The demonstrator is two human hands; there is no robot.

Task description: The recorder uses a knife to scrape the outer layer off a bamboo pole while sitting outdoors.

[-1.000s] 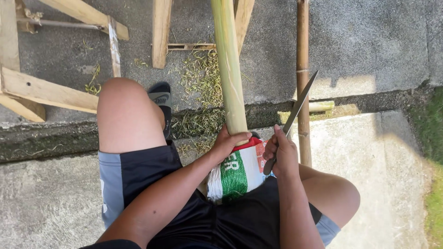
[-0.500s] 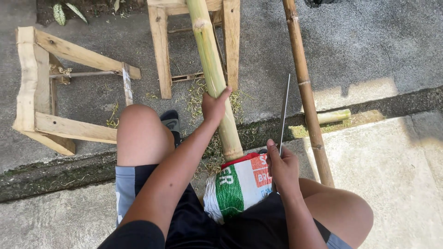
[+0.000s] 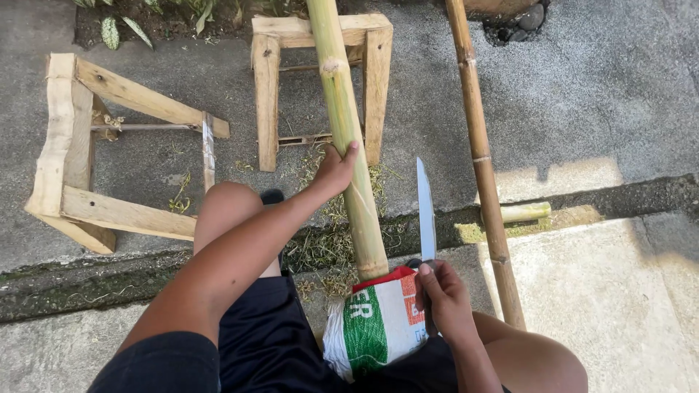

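green bamboo pole [image 3: 348,138]: upper length runs out past the top edge; its base is hidden behind the woven sack [image 3: 378,324].
brown bamboo pole [image 3: 482,164]: top cut off by the top edge, foot hidden behind the person's thigh.
knife [image 3: 424,211]: handle buried in the right hand [image 3: 443,302].
left hand [image 3: 336,169]: most fingers hidden behind the green bamboo pole.
woven sack: lower end lost between the legs.
wooden stand [image 3: 320,80]: far side cut off by the top edge.
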